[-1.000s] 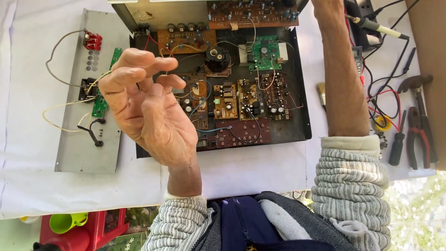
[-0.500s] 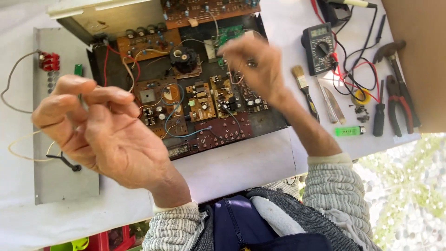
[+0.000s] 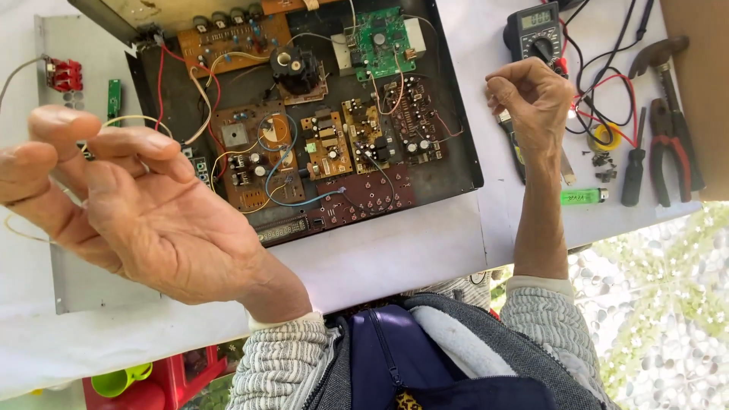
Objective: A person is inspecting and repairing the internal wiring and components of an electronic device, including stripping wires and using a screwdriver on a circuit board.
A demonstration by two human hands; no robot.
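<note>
Head view: bare hands (image 3: 137, 212) above flat black chassis (image 3: 456, 152), brown circuit boards (image 3: 250, 156).

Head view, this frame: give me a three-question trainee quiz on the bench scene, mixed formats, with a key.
1. True or false: the right hand rests flat on the green circuit board.
2. Multiple choice: which thing lies nearest the green lighter? A) black-handled screwdriver B) red terminal block C) grey metal panel
3. Fill in: the left hand is raised with its palm open and holds ____.

Key:
1. False; it is loosely closed beside the open chassis, just below the multimeter.
2. A
3. nothing
</note>
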